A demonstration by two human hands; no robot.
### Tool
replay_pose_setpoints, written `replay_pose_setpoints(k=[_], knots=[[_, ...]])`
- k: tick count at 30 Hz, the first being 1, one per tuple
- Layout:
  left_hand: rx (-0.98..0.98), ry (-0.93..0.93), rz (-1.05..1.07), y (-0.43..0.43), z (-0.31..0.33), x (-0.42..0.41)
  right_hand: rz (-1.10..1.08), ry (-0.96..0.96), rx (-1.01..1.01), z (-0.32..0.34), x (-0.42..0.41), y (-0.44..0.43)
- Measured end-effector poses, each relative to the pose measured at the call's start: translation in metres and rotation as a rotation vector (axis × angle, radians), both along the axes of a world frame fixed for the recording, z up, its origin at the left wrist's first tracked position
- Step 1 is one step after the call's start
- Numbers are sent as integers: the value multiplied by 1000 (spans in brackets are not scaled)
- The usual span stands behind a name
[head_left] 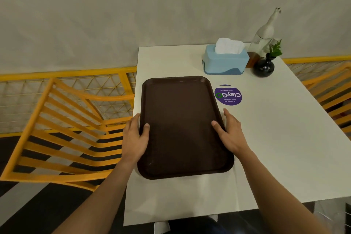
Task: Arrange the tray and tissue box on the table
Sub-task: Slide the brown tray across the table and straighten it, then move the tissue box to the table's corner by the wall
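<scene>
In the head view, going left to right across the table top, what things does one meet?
Left hand → brown tray → right hand and, farther back, the blue tissue box → dark vase with a green sprig. The purple sticker and the bottle overlap these in order, so they are left out.

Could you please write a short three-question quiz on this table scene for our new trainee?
1. True or false: both hands grip the brown tray by its long sides.
2. What lies directly right of the tray's far end? A) the purple round sticker B) a cup C) a spoon
3. Fill in: white tissues stick out of the ___ tissue box.

Key:
1. True: the left hand and the right hand each hold a side, thumbs on the rim.
2. A.
3. Blue; it stands at the far end of the white table, beside a dark vase.
</scene>
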State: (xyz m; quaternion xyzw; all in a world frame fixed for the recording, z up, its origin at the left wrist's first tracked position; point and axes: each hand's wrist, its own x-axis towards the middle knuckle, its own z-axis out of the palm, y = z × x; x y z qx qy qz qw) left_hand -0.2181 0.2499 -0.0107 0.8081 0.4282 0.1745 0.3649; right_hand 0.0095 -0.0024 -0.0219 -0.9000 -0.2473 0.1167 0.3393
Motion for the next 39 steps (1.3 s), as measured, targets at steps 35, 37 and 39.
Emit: replay_pose_setpoints(k=[35, 37, 39], knots=[[-109, -19, -166, -17, 41, 406, -22, 150, 335, 11, 317, 40], [-162, -17, -172, -11, 38, 412, 8, 153, 350, 10, 318, 44], [-217, -43, -181, -8, 35, 418, 22, 124, 333, 10, 320, 49]])
